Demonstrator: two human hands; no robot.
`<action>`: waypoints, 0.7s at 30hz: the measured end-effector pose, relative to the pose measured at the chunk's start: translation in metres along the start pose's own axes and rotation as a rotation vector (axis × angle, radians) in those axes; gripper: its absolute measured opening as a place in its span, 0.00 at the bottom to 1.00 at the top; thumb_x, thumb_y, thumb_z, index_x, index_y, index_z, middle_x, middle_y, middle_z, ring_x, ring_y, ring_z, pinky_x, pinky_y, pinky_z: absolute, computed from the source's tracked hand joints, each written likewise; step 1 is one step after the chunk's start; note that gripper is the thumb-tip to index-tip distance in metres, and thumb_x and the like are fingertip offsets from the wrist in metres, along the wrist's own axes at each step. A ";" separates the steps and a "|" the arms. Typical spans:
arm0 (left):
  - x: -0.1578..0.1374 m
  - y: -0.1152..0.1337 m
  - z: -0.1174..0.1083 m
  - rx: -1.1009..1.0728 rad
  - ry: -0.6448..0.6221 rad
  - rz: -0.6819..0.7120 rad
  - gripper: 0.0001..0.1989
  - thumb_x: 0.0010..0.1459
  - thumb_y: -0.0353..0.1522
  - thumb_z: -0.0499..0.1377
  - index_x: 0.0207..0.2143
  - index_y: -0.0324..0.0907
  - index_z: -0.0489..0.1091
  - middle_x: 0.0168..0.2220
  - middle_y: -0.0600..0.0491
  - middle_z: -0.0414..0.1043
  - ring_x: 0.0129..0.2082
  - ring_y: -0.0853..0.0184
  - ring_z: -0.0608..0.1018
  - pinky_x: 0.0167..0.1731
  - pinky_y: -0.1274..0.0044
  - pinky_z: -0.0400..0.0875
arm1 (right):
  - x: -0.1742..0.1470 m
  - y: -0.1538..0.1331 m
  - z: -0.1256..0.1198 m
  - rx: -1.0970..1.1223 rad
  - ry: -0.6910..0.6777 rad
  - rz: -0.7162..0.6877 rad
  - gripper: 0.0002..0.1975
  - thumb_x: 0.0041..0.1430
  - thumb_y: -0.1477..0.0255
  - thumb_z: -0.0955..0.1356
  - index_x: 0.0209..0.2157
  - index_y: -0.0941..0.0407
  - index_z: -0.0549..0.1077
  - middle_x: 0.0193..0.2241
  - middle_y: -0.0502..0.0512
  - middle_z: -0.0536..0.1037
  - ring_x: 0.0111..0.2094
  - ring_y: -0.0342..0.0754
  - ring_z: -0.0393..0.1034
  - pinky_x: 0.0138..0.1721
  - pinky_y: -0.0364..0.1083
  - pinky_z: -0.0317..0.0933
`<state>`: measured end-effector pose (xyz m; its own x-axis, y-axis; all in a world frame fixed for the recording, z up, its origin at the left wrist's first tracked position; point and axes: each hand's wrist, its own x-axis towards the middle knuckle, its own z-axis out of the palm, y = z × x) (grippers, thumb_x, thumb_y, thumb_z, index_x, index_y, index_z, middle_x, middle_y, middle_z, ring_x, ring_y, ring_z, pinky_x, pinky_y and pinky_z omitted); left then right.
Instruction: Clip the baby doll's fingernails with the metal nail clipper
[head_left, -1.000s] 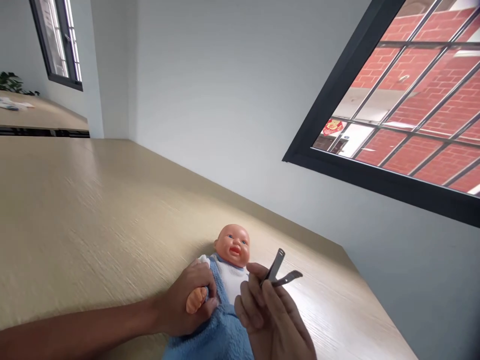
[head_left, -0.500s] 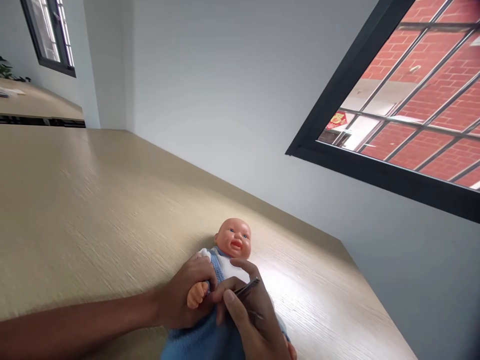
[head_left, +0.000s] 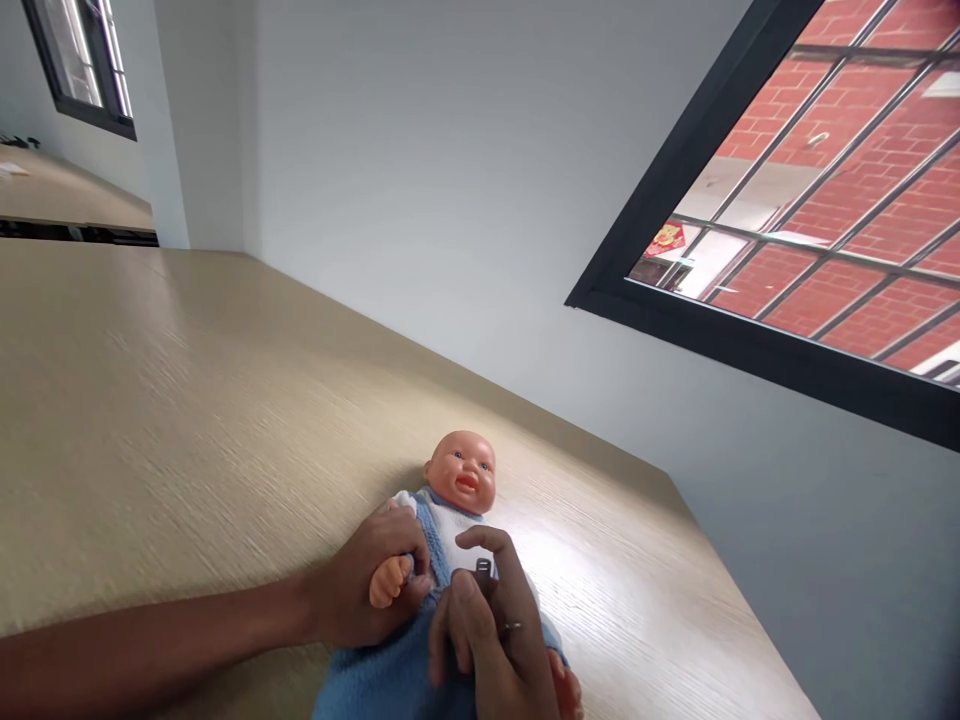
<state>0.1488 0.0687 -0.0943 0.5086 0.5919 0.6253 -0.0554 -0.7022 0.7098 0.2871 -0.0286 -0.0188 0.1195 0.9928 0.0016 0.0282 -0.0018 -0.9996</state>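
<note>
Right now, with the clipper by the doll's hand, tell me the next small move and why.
Probably ease the nail clipper a touch left toward the doll's hand. The left hand already pinches that hand steady, and the right hand holds the clipper just beside it, apparently not yet touching.

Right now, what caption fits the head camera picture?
Left hand holds a doll's arm while right hand brings a nail clipper close.

The doll [head_left: 457,500] is peach-orange with blue eyes, a red mouth, a white top and light blue knitted overalls. The nail clipper [head_left: 484,570] is silvery grey. The table [head_left: 187,400] is pale beige woodgrain.
</note>
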 end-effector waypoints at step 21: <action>-0.028 -0.021 -0.050 -0.016 -0.362 -0.110 0.18 0.64 0.45 0.56 0.50 0.51 0.76 0.49 0.49 0.77 0.49 0.56 0.78 0.51 0.69 0.76 | 0.036 0.029 0.001 -0.013 -0.255 -0.189 0.42 0.28 0.55 0.84 0.45 0.55 0.71 0.25 0.45 0.70 0.24 0.40 0.63 0.23 0.38 0.57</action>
<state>0.0932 0.0864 -0.1102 0.7830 0.4829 0.3920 0.0044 -0.6345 0.7729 0.2917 0.0071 -0.0474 -0.1412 0.9738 0.1781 0.0388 0.1852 -0.9819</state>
